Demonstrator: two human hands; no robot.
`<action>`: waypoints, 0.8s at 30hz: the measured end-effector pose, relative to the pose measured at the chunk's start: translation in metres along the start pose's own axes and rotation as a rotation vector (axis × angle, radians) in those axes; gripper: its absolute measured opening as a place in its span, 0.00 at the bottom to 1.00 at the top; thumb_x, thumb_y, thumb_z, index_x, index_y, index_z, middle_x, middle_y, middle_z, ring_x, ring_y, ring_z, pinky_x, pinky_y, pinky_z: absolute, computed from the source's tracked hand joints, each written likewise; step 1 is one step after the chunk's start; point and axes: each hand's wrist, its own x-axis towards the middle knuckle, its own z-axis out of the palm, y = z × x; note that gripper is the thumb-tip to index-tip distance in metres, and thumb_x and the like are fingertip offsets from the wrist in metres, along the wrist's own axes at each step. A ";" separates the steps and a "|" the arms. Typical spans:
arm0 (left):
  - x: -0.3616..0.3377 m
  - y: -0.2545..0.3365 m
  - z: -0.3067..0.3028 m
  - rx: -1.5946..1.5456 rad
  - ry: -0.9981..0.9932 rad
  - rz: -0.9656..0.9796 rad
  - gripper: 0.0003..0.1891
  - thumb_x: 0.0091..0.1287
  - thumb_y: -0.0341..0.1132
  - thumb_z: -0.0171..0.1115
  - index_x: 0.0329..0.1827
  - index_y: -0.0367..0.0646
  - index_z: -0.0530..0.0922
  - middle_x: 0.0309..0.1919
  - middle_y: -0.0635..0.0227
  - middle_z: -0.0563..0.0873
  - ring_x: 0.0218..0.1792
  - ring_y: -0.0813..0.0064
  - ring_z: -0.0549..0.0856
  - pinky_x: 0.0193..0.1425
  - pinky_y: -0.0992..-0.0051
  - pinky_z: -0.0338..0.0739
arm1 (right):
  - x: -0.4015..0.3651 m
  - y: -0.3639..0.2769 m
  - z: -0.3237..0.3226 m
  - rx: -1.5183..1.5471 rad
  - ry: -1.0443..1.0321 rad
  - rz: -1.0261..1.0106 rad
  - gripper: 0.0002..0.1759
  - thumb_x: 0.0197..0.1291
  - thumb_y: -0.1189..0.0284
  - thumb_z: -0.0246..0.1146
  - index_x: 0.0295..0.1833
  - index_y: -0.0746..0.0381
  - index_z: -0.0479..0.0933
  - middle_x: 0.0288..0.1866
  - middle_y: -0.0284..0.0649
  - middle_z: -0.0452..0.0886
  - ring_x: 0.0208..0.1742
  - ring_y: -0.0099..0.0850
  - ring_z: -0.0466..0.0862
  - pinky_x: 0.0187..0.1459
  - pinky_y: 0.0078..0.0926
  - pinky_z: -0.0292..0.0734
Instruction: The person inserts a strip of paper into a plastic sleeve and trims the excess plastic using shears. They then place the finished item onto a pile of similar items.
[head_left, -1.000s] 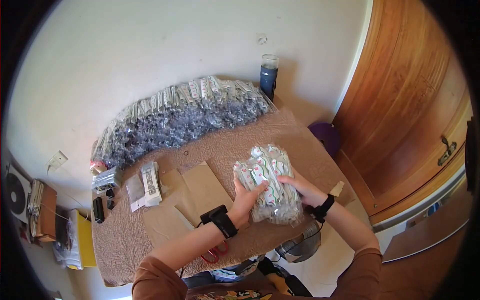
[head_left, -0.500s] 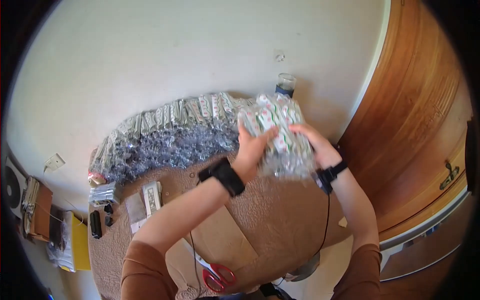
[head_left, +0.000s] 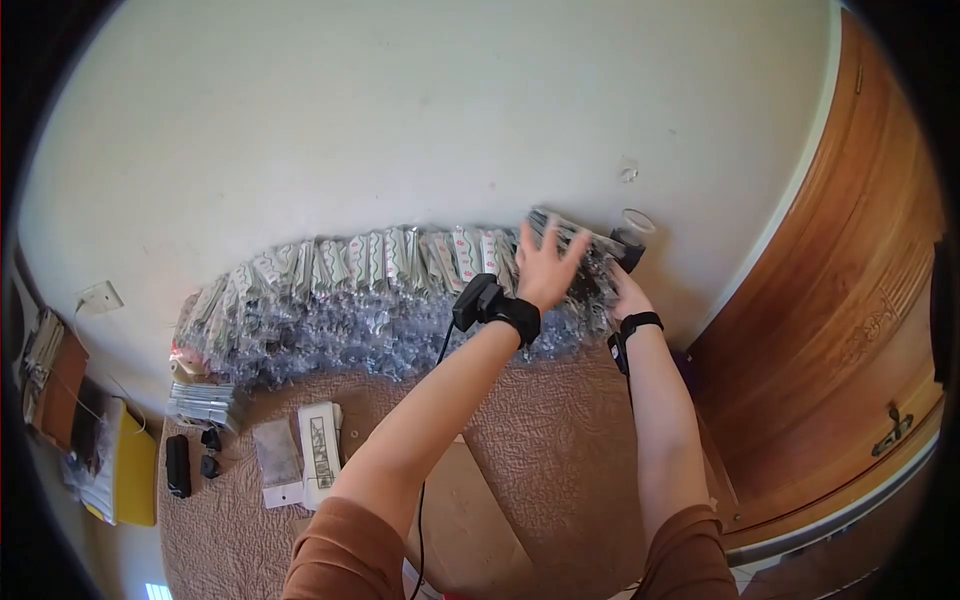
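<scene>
A long row of clear plastic packets (head_left: 370,300) with printed white strips lies along the wall side of the table. At its right end, a bundle of packets (head_left: 590,275) sits between my two hands. My left hand (head_left: 547,265) is spread over the bundle's left side, fingers apart and slightly blurred. My right hand (head_left: 628,297) is against the bundle's right side, its fingers partly hidden behind the packets. Just behind that hand stands a glass (head_left: 637,222) with a dark lower part.
On the brown-covered table (head_left: 570,440) are a flat cardboard piece (head_left: 470,520), a white printed packet (head_left: 320,450), a grey pouch (head_left: 277,455), a black case (head_left: 178,466) and a stack of silvery packets (head_left: 203,403). A wooden door (head_left: 830,300) is at right.
The bundle has moved from above the table to the row's right end. My left hand has spread its fingers. The view has shifted, and the red scissors have nearly left the frame.
</scene>
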 end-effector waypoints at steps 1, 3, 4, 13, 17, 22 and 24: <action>-0.006 -0.001 0.002 0.170 -0.056 0.129 0.48 0.50 0.61 0.63 0.69 0.45 0.55 0.67 0.40 0.48 0.65 0.35 0.53 0.65 0.53 0.55 | 0.001 0.004 -0.003 0.123 -0.033 0.024 0.29 0.61 0.50 0.52 0.63 0.55 0.65 0.62 0.35 0.69 0.61 0.32 0.70 0.59 0.39 0.65; -0.018 -0.001 0.004 0.393 -0.073 0.232 0.47 0.49 0.61 0.64 0.68 0.45 0.57 0.67 0.42 0.50 0.64 0.35 0.54 0.65 0.52 0.56 | 0.005 0.007 -0.005 0.139 -0.012 0.021 0.29 0.61 0.49 0.51 0.63 0.55 0.65 0.63 0.35 0.69 0.61 0.33 0.70 0.59 0.41 0.65; -0.023 0.000 0.005 0.618 -0.090 0.339 0.46 0.49 0.60 0.64 0.67 0.45 0.59 0.67 0.43 0.52 0.64 0.34 0.55 0.64 0.52 0.57 | 0.006 0.009 -0.007 0.157 0.007 0.016 0.30 0.61 0.49 0.51 0.63 0.55 0.65 0.63 0.35 0.69 0.61 0.33 0.69 0.58 0.42 0.65; -0.012 -0.024 0.028 0.928 0.054 0.440 0.41 0.48 0.56 0.67 0.63 0.48 0.64 0.63 0.51 0.62 0.62 0.42 0.61 0.38 0.59 0.79 | -0.044 0.046 0.016 0.361 0.353 -0.373 0.38 0.62 0.47 0.48 0.70 0.57 0.49 0.73 0.38 0.46 0.71 0.38 0.52 0.66 0.40 0.51; -0.008 -0.032 0.033 0.834 0.042 0.423 0.40 0.50 0.56 0.65 0.65 0.48 0.62 0.62 0.52 0.63 0.62 0.45 0.62 0.49 0.53 0.74 | -0.054 0.059 0.054 0.052 0.509 -0.546 0.42 0.63 0.46 0.46 0.71 0.61 0.41 0.74 0.44 0.36 0.73 0.41 0.44 0.69 0.39 0.44; -0.021 -0.018 0.012 0.865 -0.023 0.557 0.40 0.52 0.57 0.62 0.66 0.50 0.61 0.63 0.56 0.64 0.64 0.52 0.61 0.61 0.48 0.61 | -0.006 0.055 0.051 0.125 0.724 -0.573 0.43 0.63 0.46 0.44 0.71 0.66 0.41 0.73 0.51 0.38 0.73 0.43 0.44 0.69 0.40 0.44; -0.033 -0.010 -0.002 0.846 -0.129 0.741 0.40 0.53 0.57 0.61 0.67 0.52 0.59 0.65 0.59 0.62 0.66 0.56 0.59 0.65 0.48 0.52 | -0.003 0.049 0.048 -0.066 0.784 -0.499 0.43 0.64 0.46 0.43 0.70 0.67 0.41 0.73 0.52 0.39 0.73 0.43 0.44 0.69 0.40 0.43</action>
